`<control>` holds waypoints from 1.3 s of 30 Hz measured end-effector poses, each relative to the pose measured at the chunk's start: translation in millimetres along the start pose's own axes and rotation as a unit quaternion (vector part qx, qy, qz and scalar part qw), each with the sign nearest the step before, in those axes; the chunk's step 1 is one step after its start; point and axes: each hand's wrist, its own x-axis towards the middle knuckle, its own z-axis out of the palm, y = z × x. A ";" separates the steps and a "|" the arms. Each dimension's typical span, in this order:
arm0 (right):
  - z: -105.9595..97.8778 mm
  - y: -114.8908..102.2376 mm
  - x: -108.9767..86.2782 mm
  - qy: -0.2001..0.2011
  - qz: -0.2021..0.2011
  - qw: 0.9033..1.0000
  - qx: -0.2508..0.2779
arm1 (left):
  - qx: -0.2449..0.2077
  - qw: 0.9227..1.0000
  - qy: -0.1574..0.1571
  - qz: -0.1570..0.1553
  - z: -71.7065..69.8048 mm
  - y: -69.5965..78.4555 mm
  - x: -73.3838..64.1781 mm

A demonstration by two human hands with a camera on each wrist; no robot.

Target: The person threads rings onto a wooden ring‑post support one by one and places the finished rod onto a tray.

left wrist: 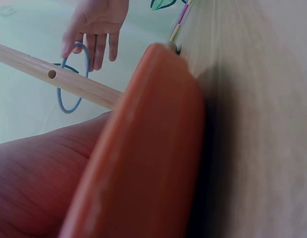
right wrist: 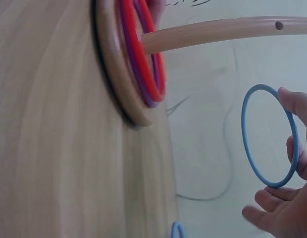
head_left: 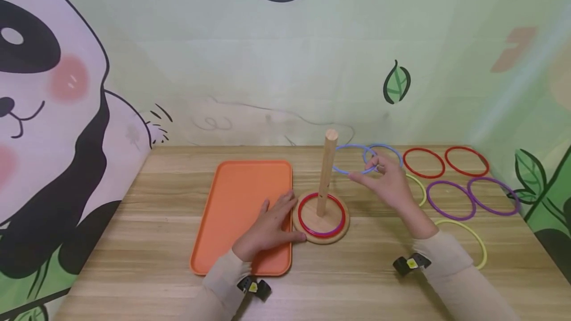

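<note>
- Blue ring [right wrist: 244, 126], pinched in the right hand [head_left: 389, 182] between thumb and fingers, hangs in the air right of centre in the head view, just beside the upper part of the wooden post [head_left: 327, 172].
- To thread it well, I would raise it clear of the post's top, tilt it flatter and centre the hole before lowering.
- Pinching only its right edge seems wise, as that keeps the fingers outside the hole; let go late, so it should settle flat.
- Left hand [head_left: 269, 224] has its grip loose, fingers spread over the right edge of the orange tray [head_left: 241, 202], thumb at the round base [head_left: 332, 219]; light pressure there could stop wobble.
- The ring looks thin, smooth and evenly round, plain blue all over.
- Lower centre, a red ring [right wrist: 130, 29] lies over a purple ring [right wrist: 151, 104], both around the post.
</note>
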 end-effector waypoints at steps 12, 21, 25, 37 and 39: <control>-4.9 -14.2 1.9 0.001 -0.024 0.999 0.039 | -0.003 1.000 0.005 0.004 -0.7 1.2 -1.1; -9.1 -22.5 4.5 0.004 -0.029 0.998 0.059 | -0.006 1.000 0.002 0.000 -0.5 0.9 -1.2; -10.6 -27.0 4.9 0.008 -0.033 0.997 0.066 | 0.001 1.000 0.001 -0.004 0.3 -0.2 -0.9; -16.0 -45.1 7.4 0.023 -0.040 0.996 0.079 | 0.002 1.000 -0.003 -0.002 0.3 -0.6 -0.4; -17.3 -47.8 7.9 0.024 -0.041 0.996 0.080 | 0.003 1.000 -0.003 -0.003 0.4 -0.7 -0.4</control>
